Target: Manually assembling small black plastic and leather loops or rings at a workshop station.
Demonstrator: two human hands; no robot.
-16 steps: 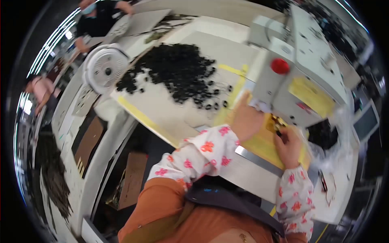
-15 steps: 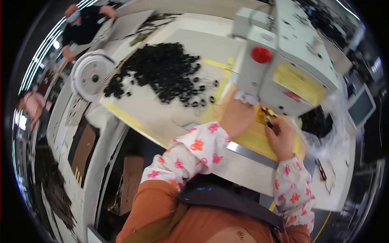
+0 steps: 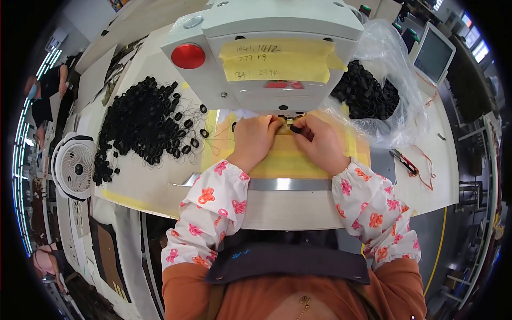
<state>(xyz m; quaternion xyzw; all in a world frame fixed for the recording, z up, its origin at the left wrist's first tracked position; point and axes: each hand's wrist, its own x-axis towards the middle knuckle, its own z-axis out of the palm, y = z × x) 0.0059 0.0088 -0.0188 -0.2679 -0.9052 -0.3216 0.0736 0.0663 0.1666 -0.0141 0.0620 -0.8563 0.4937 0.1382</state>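
A white industrial sewing machine head [image 3: 314,90] hangs over a yellow-covered work plate [image 3: 288,164]. Under it, my right hand [image 3: 322,145] pinches a small black fabric loop [image 3: 295,129] between thumb and fingertips, just right of the metal presser area [image 3: 288,120]. My left hand [image 3: 252,141] is on the other side of that spot, its fingers curled together and pointing inward; what they hold, if anything, is hidden. Left of my hands, a large pile of black loops [image 3: 136,120] lies on the table, thin threads trailing from several of them.
A clear plastic bag [image 3: 408,114] of black loops [image 3: 368,96] stands right of the machine. Thread snips [image 3: 405,162] with an orange cord lie at right, below a small screen [image 3: 433,52]. A white fan [image 3: 74,168] is at the left edge. Two people are farther left.
My view has swung round, so the machine now stands straight ahead. My left hand has come back beside the presser area, level with my right hand, which still pinches a small black piece.
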